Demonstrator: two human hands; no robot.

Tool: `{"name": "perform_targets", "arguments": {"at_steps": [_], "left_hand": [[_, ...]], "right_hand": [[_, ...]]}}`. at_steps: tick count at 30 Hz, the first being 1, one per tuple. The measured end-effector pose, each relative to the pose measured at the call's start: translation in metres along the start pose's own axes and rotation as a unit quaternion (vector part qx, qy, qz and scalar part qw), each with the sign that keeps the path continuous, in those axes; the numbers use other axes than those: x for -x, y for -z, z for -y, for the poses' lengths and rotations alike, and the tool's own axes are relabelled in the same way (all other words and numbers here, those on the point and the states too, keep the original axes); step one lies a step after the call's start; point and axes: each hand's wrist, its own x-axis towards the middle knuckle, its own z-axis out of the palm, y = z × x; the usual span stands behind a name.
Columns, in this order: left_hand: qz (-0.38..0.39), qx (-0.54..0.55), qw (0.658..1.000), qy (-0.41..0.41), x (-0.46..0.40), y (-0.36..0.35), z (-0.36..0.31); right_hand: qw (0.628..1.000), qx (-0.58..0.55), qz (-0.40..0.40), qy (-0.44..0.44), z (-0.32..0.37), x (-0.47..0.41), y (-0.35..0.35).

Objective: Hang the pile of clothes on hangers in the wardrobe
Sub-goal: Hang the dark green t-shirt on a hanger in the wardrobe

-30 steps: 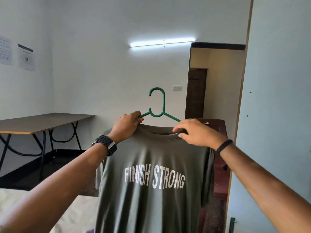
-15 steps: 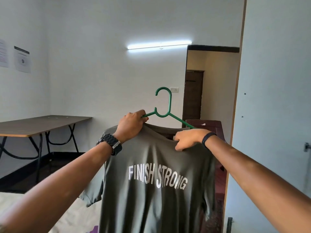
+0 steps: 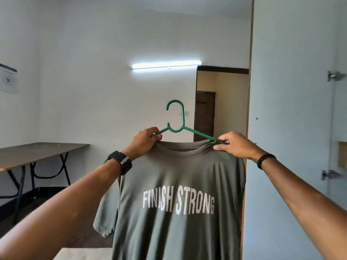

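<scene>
An olive-green T-shirt (image 3: pixel 174 184) printed "FINISH STRONG" hangs in front of me on a green plastic hanger (image 3: pixel 176 126), whose hook stands upright above the collar. My left hand (image 3: pixel 144 141) grips the hanger's left arm together with the shirt's left shoulder. My right hand (image 3: pixel 232 145) pinches the shirt's right shoulder fabric at the collar, where the hanger's right arm enters the neck opening. The lower part of the shirt runs out of view below.
A pale blue wardrobe door (image 3: pixel 293 128) with metal hinges (image 3: pixel 335 76) stands open on the right. A brown folding table (image 3: pixel 37 152) stands at the left wall. A doorway (image 3: pixel 221 104) lies behind the shirt. A pale surface (image 3: pixel 82 254) shows at bottom left.
My right hand has moved up and right from the collar's front to the shirt's right shoulder. The hanger's right arm now sits inside the neck opening, and the shirt hangs squarer.
</scene>
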Motion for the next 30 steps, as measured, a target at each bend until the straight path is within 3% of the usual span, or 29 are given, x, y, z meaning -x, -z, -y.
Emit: {"name": "perform_targets", "arguments": {"at_steps": [4,9,15,21,26,30], "left_hand": [[-0.014,0.038,0.998,-0.042,-0.031,-0.029,-0.026],[-0.032,0.056,0.996,-0.062,-0.074,-0.08,-0.055],[-0.033,0.048,0.994,-0.092,-0.129,-0.187,-0.095],[-0.065,0.088,0.987,-0.115,-0.2,-0.278,-0.147],[-0.075,0.121,0.981,-0.134,-0.259,-0.304,-0.225],[-0.049,0.154,0.975,-0.155,-0.323,-0.301,-0.315]], "right_hand": [[0.994,-0.014,-0.11,-0.005,-0.034,0.001,0.023],[0.985,0.0,-0.171,-0.035,-0.093,0.007,0.055],[0.984,-0.118,-0.083,-0.108,-0.189,0.018,0.09],[0.91,-0.373,-0.018,-0.18,-0.272,0.025,0.159],[0.871,-0.381,0.118,-0.285,-0.305,0.023,0.252],[0.86,-0.392,0.076,-0.317,-0.308,0.009,0.359]]}}
